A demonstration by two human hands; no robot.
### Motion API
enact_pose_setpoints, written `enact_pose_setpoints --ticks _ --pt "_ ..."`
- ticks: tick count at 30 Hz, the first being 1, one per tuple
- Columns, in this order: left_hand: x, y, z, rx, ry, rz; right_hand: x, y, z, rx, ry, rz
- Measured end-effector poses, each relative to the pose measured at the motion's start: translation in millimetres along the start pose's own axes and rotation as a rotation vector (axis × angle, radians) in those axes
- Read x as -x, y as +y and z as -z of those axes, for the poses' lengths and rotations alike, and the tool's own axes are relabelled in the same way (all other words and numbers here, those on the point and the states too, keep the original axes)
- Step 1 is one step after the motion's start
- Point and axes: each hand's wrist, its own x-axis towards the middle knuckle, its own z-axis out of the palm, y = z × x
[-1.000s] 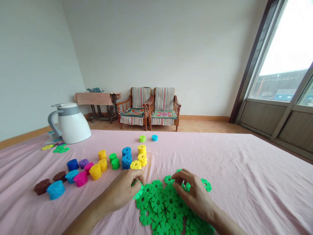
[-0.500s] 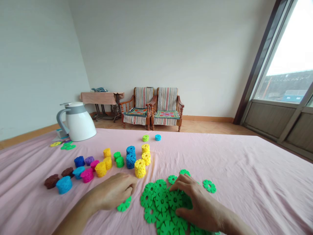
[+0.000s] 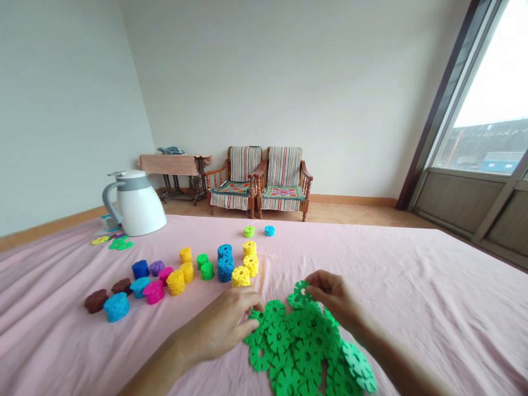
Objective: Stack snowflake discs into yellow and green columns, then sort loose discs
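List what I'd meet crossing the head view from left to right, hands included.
White jug with gray handle, front golden-yellow stack of plastic discs, bare left hand, small far light-blue disc stack, pinched green flower-shaped plastic disc, bare right hand, gray-framed window.

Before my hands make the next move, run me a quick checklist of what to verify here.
1. Right hand has a green disc: ok, pinched at its edge.
2. Left hand open: ok, thumb and fingertips apart at the pile's left edge.
3. Green pile neatly stacked: not ok, discs overlap loosely.
4. Nearest yellow stack free of the left hand: cannot tell, its base is hidden.
5. White jug upright: ok.
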Motion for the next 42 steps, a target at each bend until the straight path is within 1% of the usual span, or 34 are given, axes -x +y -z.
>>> enact_pose_setpoints --ticks 3,6,9,12,16,21,24,26,29,32,35,38,40,42 --pt "-1.9 1.1 -14.0 0.032 0.004 -0.031 -21.0 7.4 -4.7 0.135 0.06 0.001" --pt "-4.1 -0.2 -22.9 0.074 -0.008 -0.046 -41.1 16.5 -14.0 0.282 0.114 -0.003" --pt "-5.9 -1.1 -26.3 0.085 -0.01 -0.049 -56.3 25.9 -22.8 0.319 0.13 0.01" --pt "-6.0 0.2 -26.5 0.074 -0.013 -0.065 -63.0 32.6 -23.1 0.337 0.157 0.028" --pt "-4.5 3.7 -25.3 0.03 -0.026 -0.102 -56.5 38.0 -7.2 0.349 0.227 0.033" --pt "-4.2 4.8 -23.3 -0.005 -0.041 -0.131 -29.9 48.3 16.1 0.32 0.296 0.053" --pt "-5.0 5.1 -23.4 -0.021 -0.048 -0.136 -15.3 52.3 24.6 0.317 0.329 0.036" --pt "-5.2 6.0 -24.4 -0.041 -0.049 -0.14 -10.2 51.7 29.2 0.346 0.366 0.037" --pt "-5.0 7.5 -26.5 -0.053 -0.02 -0.136 -9.6 48.4 35.4 0.403 0.435 0.063" --pt "-7.4 8.1 -27.1 0.024 0.068 -0.108 -11.9 46.3 39.9 0.431 0.491 0.063" --pt "-18.6 7.3 -26.0 0.138 0.182 -0.012 -12.4 45.8 41.7 0.444 0.51 0.049" --pt "-40.5 5.3 -26.9 0.179 0.231 0.095 -11.2 45.5 41.9 0.437 0.505 0.043" --pt "-58.3 2.8 -30.2 0.152 0.248 0.106 -10.3 45.3 41.7 0.433 0.498 0.045" --pt "-75.2 -0.9 -35.4 0.071 0.27 0.085 -9.5 45.1 41.6 0.435 0.488 0.051"
